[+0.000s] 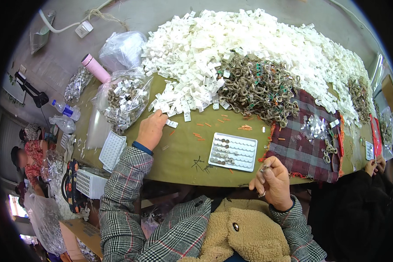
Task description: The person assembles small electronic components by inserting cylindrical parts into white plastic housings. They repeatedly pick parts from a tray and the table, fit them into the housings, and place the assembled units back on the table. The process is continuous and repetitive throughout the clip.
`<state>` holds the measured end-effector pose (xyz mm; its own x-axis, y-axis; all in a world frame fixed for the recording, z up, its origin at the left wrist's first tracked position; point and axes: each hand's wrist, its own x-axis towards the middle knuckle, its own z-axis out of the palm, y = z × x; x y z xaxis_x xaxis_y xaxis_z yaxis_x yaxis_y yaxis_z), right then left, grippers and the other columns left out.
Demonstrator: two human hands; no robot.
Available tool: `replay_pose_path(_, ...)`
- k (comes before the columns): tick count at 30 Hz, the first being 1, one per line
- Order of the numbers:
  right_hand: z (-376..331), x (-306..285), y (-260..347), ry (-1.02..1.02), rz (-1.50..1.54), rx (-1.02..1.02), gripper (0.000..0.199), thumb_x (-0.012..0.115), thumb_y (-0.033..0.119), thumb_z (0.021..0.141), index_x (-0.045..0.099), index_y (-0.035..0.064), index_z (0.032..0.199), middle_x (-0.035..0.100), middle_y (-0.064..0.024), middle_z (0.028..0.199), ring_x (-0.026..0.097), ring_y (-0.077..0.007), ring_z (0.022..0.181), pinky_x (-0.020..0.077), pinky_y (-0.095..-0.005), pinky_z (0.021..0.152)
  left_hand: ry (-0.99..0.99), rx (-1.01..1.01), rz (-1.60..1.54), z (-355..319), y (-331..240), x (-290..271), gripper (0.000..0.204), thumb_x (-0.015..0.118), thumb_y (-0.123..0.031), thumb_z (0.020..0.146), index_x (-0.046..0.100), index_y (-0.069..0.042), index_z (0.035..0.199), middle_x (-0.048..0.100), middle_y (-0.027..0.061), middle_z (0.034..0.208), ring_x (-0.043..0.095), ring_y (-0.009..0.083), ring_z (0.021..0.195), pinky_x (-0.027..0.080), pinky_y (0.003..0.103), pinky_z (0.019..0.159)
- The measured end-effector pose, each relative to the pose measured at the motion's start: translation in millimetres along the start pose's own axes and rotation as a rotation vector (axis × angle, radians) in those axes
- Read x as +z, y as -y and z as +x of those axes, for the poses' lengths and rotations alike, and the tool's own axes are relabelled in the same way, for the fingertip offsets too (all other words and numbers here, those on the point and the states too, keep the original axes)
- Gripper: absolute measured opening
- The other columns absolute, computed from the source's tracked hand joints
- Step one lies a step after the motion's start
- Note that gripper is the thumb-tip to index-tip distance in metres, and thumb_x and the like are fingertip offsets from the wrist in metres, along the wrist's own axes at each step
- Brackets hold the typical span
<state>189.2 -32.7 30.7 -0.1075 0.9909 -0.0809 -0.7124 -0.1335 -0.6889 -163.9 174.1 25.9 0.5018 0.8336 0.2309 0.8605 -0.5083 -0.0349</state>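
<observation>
My left hand (pixel 150 130) rests at the near edge of a heap of small white plastic pieces (pixel 253 37). Its fingers are curled together against one white plastic piece (pixel 172 124). Above the table's near edge, my right hand (pixel 275 182) is closed, pinching a small dark, shiny part (pixel 264 168) whose kind I cannot make out. Between the hands lies a white tray (pixel 251 165) with rows of round pockets. Several pockets on its left side hold round, grey, button-like parts (pixel 222 156); many on the right show no part.
A tangled mound of brown looped parts (pixel 257 87) lies before the white heap. Orange slivers (pixel 245 127) dot the green table. At right is a plaid cloth (pixel 301 150); a co-worker's hands (pixel 374 166) are beyond it. Left are a filled plastic bag (pixel 125 98), pink bottle (pixel 96 68) and stacked trays (pixel 91 183).
</observation>
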Motion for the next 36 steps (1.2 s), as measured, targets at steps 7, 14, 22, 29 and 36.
replay_pose_path(7,0,7,0,-0.071,-0.284,0.031,0.008,0.056,0.001,0.096,0.051,-0.0017,0.101,0.059,-0.0072,0.074,0.058,-0.0125,0.055,0.0568,-0.0316,0.062,0.031,0.065,-0.065,-2,2,0,0.016,0.072,-0.01,0.078,0.059,-0.006,0.086,0.057,0.0105,0.093,0.063,0.0319,0.087,0.05,0.044,0.071)
replay_pose_path(14,-24,18,0,-0.042,-0.677,-0.193,0.01,0.056,0.003,0.097,0.054,-0.0003,0.106,0.065,-0.0071,0.087,0.066,-0.0137,0.079,0.0556,-0.0268,0.073,-0.078,0.037,-0.172,-10,-25,-27,0.01,0.07,-0.008,0.08,0.062,-0.002,0.081,0.06,0.0152,0.086,0.063,0.0341,0.077,0.051,0.044,0.069)
replay_pose_path(22,-65,57,-11,-0.02,-0.429,-0.271,0.009,0.054,0.008,0.101,0.052,0.0011,0.107,0.06,-0.0034,0.092,0.062,-0.01,0.079,0.0536,-0.0257,0.076,0.284,-0.2,-1.977,-58,-190,-54,0.021,0.064,-0.009,0.095,0.063,0.002,0.112,0.07,0.0081,0.096,0.067,0.0132,0.077,0.058,0.027,0.069)
replay_pose_path(29,-84,65,-14,-0.095,-0.404,-0.304,0.012,0.062,0.009,0.097,0.057,-0.0004,0.104,0.06,-0.0003,0.08,0.055,-0.0047,0.064,0.0454,-0.0196,0.058,0.193,-0.165,-2.193,-102,-238,-60,0.017,0.061,-0.006,0.096,0.063,0.002,0.111,0.069,0.0099,0.104,0.069,0.018,0.088,0.06,0.032,0.079)
replay_pose_path(36,-77,48,-14,-0.186,-0.661,-0.415,0.01,0.065,0.006,0.094,0.065,-0.0031,0.097,0.067,-0.0031,0.08,0.06,-0.0052,0.066,0.0473,-0.0179,0.058,0.235,-0.23,-2.28,-102,-248,-57,0.016,0.061,-0.008,0.097,0.063,0.002,0.109,0.069,0.0111,0.103,0.07,0.0187,0.089,0.061,0.032,0.08)
